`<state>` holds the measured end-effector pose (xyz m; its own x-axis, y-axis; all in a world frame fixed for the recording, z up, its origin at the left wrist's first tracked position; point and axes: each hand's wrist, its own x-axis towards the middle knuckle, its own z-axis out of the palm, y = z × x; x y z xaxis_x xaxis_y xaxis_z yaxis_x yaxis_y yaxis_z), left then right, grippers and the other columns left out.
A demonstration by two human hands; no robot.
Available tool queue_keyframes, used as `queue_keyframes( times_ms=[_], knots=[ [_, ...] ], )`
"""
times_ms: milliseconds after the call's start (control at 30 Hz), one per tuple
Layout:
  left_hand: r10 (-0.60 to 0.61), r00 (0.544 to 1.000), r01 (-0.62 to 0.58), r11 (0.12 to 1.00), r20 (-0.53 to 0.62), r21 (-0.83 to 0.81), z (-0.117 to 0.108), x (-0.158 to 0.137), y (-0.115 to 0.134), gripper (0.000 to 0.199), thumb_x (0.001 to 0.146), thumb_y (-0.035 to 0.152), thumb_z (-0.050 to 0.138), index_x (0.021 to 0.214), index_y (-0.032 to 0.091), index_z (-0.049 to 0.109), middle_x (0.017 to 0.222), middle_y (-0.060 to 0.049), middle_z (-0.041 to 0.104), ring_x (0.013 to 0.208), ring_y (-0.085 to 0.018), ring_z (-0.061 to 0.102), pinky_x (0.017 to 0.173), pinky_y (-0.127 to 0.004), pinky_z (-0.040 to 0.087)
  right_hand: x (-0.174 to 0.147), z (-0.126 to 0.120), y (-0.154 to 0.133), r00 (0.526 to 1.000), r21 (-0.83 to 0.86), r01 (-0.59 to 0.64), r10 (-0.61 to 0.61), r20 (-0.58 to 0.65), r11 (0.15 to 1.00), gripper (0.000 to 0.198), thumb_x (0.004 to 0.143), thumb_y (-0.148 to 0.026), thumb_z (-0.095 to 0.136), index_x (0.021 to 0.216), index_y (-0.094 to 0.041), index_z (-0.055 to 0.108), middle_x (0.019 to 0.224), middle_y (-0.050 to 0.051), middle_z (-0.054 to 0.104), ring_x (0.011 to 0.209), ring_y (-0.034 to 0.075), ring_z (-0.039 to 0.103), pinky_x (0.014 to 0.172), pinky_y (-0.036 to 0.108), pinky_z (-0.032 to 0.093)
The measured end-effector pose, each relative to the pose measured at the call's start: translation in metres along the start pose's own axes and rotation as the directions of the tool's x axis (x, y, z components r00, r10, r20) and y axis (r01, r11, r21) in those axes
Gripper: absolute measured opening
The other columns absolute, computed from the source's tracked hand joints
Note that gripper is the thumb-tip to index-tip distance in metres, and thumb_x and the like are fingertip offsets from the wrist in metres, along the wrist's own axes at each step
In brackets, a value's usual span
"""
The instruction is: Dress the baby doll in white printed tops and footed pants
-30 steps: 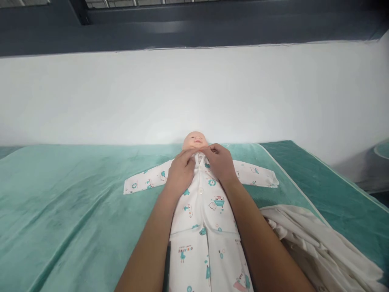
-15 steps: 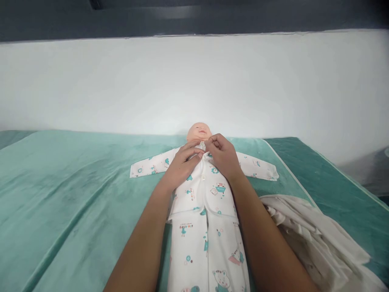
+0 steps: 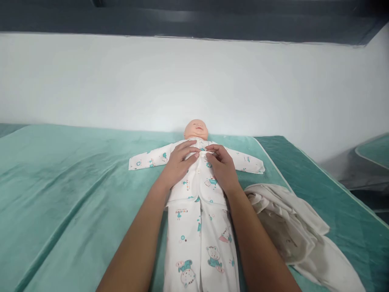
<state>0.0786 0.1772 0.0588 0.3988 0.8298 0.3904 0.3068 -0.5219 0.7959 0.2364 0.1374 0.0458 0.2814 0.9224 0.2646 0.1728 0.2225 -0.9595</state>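
A baby doll (image 3: 196,129) lies on its back, head away from me. It wears a white printed baby shirt (image 3: 190,186) and matching printed trousers (image 3: 185,231), its sleeves spread to both sides. My left hand (image 3: 181,161) rests on the shirt's chest, thumb and forefinger closed on cloth at the front opening while the other fingers lie across the chest. Facing it, my right hand (image 3: 221,164) pinches the opening's other side between thumb and bent fingers. The cloth between the fingertips is slightly raised; any fastener there is too small to make out.
Under the doll spreads a light green sheet (image 3: 75,194), with a darker green cover (image 3: 306,178) to the right. A crumpled white garment (image 3: 285,223) lies beside my right forearm. Behind the bed stands a white wall (image 3: 182,81).
My right hand has come down from the collar to the chest, level with my left hand. The neck now shows. The view has shifted a little to the right.
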Motion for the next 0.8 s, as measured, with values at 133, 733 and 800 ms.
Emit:
queue_keyframes(
  times_ms=[133, 733, 800],
  knots=[
    [-0.043, 0.999, 0.043, 0.999, -0.014, -0.020, 0.001, 0.003, 0.002, 0.019, 0.089, 0.033, 0.056, 0.097, 0.029, 0.072, 0.138, 0.000, 0.059, 0.135, -0.022, 0.045, 0.116, -0.042, 0.032, 0.003, -0.003, 0.006, 0.999, 0.046, 0.029, -0.030, 0.024, 0.999, 0.023, 0.078, -0.034, 0.060, 0.098, -0.024, 0.060, 0.086, -0.002, 0.060, 0.066, 0.012, 0.048, 0.062, 0.025, 0.042],
    [-0.108, 0.993, 0.113, 0.985, 0.049, -0.127, -0.008, -0.004, 0.011, 0.021, 0.090, 0.037, 0.057, 0.103, 0.028, 0.071, 0.145, -0.001, 0.052, 0.140, -0.022, 0.040, 0.116, -0.041, 0.033, 0.012, -0.001, 0.003, 0.997, 0.333, 0.070, -0.069, -0.016, 0.940, 0.015, 0.081, -0.031, 0.065, 0.094, -0.024, 0.062, 0.077, -0.003, 0.057, 0.067, 0.011, 0.048, 0.063, 0.026, 0.039],
    [-0.091, 0.981, 0.106, 0.991, 0.173, -0.079, -0.017, -0.006, 0.012, 0.019, 0.089, 0.040, 0.059, 0.095, 0.028, 0.072, 0.151, 0.001, 0.044, 0.144, -0.025, 0.034, 0.118, -0.044, 0.031, 0.011, -0.001, 0.002, 0.998, 0.323, 0.066, -0.067, -0.008, 0.944, 0.013, 0.082, -0.030, 0.065, 0.093, -0.024, 0.063, 0.075, -0.003, 0.055, 0.065, 0.011, 0.046, 0.061, 0.026, 0.037]
  ],
)
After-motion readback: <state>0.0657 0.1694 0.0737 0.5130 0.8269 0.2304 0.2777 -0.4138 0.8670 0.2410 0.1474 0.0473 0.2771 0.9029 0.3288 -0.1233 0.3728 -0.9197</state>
